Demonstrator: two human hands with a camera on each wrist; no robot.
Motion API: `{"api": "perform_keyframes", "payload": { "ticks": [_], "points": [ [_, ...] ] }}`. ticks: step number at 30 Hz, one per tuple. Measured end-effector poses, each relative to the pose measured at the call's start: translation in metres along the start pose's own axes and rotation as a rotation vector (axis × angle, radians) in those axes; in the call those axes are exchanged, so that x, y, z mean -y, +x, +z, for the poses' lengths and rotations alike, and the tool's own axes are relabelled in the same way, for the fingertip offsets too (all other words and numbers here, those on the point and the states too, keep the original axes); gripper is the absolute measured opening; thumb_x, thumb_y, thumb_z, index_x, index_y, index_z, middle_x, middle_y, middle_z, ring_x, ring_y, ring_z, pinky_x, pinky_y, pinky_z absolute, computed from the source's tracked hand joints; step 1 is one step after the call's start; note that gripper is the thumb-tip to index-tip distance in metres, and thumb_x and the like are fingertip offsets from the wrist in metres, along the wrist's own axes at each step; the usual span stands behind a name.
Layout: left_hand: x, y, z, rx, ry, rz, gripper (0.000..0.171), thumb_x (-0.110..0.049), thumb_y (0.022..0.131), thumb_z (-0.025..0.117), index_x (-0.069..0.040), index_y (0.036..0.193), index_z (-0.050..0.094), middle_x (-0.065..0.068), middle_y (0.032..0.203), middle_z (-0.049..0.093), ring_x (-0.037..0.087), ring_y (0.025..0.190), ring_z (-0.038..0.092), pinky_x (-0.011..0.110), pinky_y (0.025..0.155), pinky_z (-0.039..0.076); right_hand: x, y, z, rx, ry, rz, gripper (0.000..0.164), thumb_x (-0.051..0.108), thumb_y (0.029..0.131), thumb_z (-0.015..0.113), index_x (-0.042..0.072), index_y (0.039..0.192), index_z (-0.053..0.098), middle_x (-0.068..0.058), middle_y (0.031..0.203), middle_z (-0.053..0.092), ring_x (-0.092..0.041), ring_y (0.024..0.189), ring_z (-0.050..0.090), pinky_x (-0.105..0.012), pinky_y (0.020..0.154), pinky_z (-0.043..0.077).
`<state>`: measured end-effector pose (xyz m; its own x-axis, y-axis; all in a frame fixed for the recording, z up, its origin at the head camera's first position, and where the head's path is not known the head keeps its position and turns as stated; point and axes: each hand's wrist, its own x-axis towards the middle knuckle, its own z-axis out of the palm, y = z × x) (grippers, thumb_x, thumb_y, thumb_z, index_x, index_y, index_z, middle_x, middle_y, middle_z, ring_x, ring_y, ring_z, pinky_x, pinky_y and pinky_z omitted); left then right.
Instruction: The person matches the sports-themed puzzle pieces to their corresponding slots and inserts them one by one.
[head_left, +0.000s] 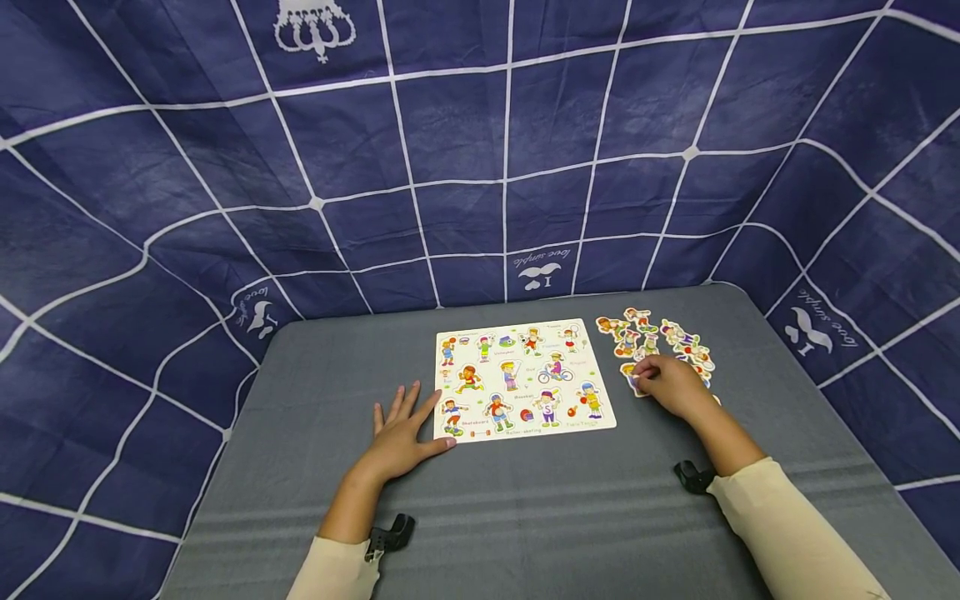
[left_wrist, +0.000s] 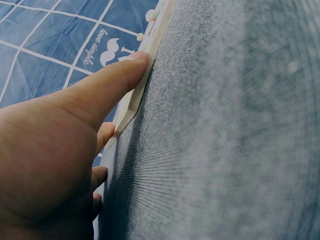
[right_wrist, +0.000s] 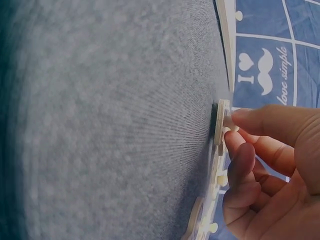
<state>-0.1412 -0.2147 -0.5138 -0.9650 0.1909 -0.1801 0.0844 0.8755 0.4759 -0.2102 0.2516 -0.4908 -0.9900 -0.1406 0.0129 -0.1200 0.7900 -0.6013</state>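
My left hand (head_left: 397,442) lies at the left end of a pale puzzle board (head_left: 588,371) printed with children playing sports. Its fingers are spread and straight, and the thumb (left_wrist: 117,80) presses on the board's near edge. Right of the board, my right hand (head_left: 671,386) pinches a flat wooden puzzle piece (right_wrist: 220,122) between thumb and fingertips. A small knob on it shows at the fingertips in the right wrist view. That piece stays low over the grey cloth, and the hand covers part of it in the head view.
Loose puzzle pieces (head_left: 626,343) lie in a cluster beyond the right hand, with more pieces (head_left: 693,354) to the right, partly behind it. Grey cloth (head_left: 525,508) covers the table. A navy curtain (head_left: 465,142) with white grid lines stands around the back and sides.
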Motion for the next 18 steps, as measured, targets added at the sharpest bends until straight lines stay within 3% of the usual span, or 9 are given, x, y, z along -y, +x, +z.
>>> {"api": "perform_keyframes", "payload": {
  "ticks": [18],
  "points": [
    [-0.0024, -0.0011, -0.0006, 0.004, -0.004, -0.005, 0.094, -0.068, 0.084, 0.069, -0.031, 0.161, 0.029, 0.01, 0.172, 0.007, 0.039, 0.159, -0.005, 0.071, 0.119, -0.012, 0.0081, -0.0067, -0.0036, -0.047, 0.032, 0.001, 0.011, 0.012, 0.09, 0.071, 0.005, 0.098, 0.073, -0.006, 0.085, 0.071, -0.008, 0.066, 0.053, -0.027, 0.063, 0.042]
  ]
}}
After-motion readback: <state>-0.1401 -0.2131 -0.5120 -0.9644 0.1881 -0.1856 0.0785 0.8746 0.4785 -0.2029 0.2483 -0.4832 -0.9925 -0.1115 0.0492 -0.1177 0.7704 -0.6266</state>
